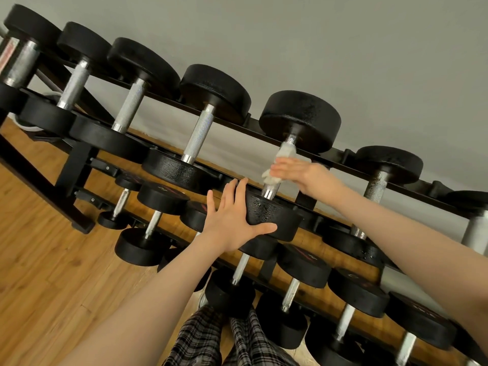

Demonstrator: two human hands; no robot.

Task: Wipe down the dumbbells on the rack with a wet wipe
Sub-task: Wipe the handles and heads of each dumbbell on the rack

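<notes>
We see our right hand (301,173) with its grip curled around the knurled handle of a dumbbell (298,120) on the top tier of the rack (76,165), a white wet wipe (284,154) wrapped between palm and steel. The wipe shows above and below our fingers. Our left hand (235,217) lies open, fingers spread and straight, pressed flat against the near black head of the same dumbbell, thumb along its front rim. This dumbbell sits toward the right of the top row, beside its neighbours.
</notes>
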